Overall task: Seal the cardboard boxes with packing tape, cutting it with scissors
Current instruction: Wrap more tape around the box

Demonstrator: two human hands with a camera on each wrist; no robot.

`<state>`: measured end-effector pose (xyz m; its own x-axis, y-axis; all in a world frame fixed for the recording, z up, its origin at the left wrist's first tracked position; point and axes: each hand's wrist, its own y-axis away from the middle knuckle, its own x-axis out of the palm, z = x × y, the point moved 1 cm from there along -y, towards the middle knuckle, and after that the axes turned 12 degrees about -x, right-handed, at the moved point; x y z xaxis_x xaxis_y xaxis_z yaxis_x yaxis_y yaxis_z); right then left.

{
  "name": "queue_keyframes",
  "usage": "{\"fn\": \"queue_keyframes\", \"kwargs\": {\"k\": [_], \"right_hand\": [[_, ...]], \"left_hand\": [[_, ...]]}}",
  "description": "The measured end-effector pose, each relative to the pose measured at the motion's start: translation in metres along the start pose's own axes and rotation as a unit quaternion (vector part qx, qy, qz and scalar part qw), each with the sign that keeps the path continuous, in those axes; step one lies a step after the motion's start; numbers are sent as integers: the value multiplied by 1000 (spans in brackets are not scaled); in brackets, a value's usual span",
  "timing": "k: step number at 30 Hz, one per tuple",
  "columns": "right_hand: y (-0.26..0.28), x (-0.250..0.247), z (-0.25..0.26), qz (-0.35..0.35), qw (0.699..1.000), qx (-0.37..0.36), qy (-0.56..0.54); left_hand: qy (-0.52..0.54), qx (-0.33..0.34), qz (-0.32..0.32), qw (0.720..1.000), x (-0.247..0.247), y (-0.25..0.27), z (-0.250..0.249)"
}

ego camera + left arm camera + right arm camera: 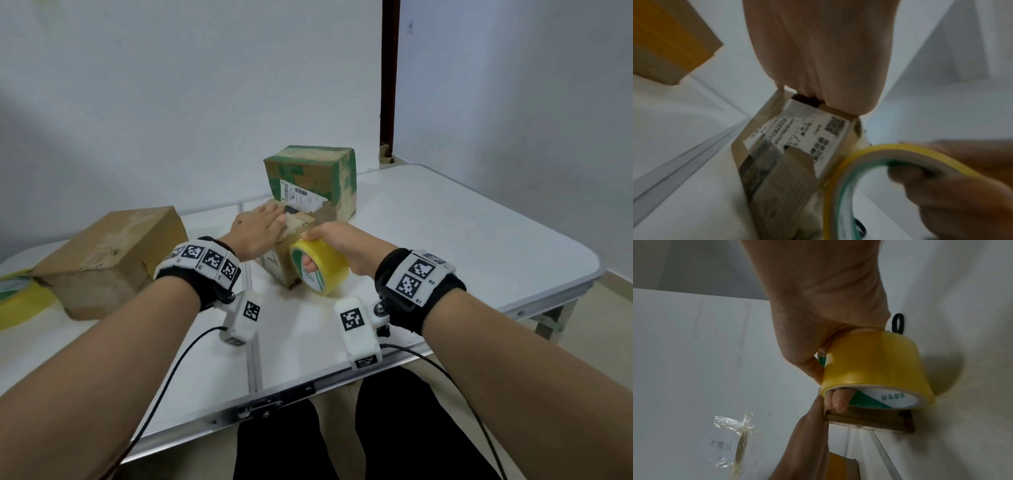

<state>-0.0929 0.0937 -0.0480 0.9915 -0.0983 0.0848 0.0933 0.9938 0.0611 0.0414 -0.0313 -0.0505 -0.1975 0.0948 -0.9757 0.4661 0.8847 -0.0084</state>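
Gripping glossy yellow tape roll [320,266], worn cardboard box [274,263]

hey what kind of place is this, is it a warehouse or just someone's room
Probably a plain room set up for packing, not a warehouse: a white folding table against bare walls, a few worn cardboard boxes with shipping labels, and a roll of yellow tape.

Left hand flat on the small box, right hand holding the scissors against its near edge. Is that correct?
Not quite: the right hand holds the yellow tape roll, not scissors, as the head view shows. The left hand does lie flat on the small box.
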Motion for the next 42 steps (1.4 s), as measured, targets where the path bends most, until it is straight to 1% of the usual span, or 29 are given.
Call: {"fn": "queue_keyframes", "kwargs": {"k": [1, 3, 5, 7, 10, 12, 13, 15, 17, 19, 22, 24, 26, 31, 33, 35, 38, 40, 42], "right_hand": [[0, 0, 0, 0, 1000, 1, 6], [-2, 2, -2, -2, 1000, -2, 15], [-4, 2, -3, -2, 1000, -3, 9], [-4, 2, -3, 4, 1000, 2, 11], [-4, 1, -3, 12, 999, 9, 33], [-5, 0, -2, 13, 999, 5, 42], [-6, 0, -2, 12, 999, 4, 40], [-7, -1, -2, 16, 999, 7, 29], [-8, -1, -3, 24, 999, 12, 21], [-8, 0, -2, 33, 999, 18, 24], [-9, 0, 1, 44, 998, 19, 34], [-8, -1, 2, 44, 998, 19, 39], [-7, -4, 2, 45, 998, 22, 43], [-8, -9, 4, 41, 997, 23, 55], [-9, -9, 4, 38, 997, 19, 57], [-9, -9, 3, 29, 998, 11, 59], [-10, -9, 4, 16, 998, -25, 58], [-13, -8, 13, 11, 997, -60, 38], [-17, -5, 28, 9, 995, -97, 16]], "left_hand": [[-1, 19, 0, 1000, 2, 3, -1], [-17, 26, 22, 999, 4, 12, -4], [-59, 27, 37, 997, 3, 21, -8], [-92, 46, 44, 994, 3, 28, -11], [-64, 63, 61, 994, -4, 22, -3], [-64, 59, 55, 995, -12, 12, 7], [-70, 38, 54, 995, -15, 7, 11], [-57, -28, 64, 996, -17, 2, 17], [-39, -47, 66, 996, -13, -2, 20], [-33, -47, 67, 996, -7, -11, 27], [2, -40, 102, 994, -7, -16, 33], [31, -21, 122, 992, -7, -14, 30], [51, -2, 126, 991, -9, -9, 24], [53, 6, 166, 985, -18, -4, 25], [65, 13, 153, 986, -17, -3, 24], [94, 11, 117, 989, -12, -4, 24], [151, 1, 83, 985, -7, -7, 30], [220, -7, 72, 973, -12, -4, 32], [295, -34, 60, 953, -18, -2, 37]]}}
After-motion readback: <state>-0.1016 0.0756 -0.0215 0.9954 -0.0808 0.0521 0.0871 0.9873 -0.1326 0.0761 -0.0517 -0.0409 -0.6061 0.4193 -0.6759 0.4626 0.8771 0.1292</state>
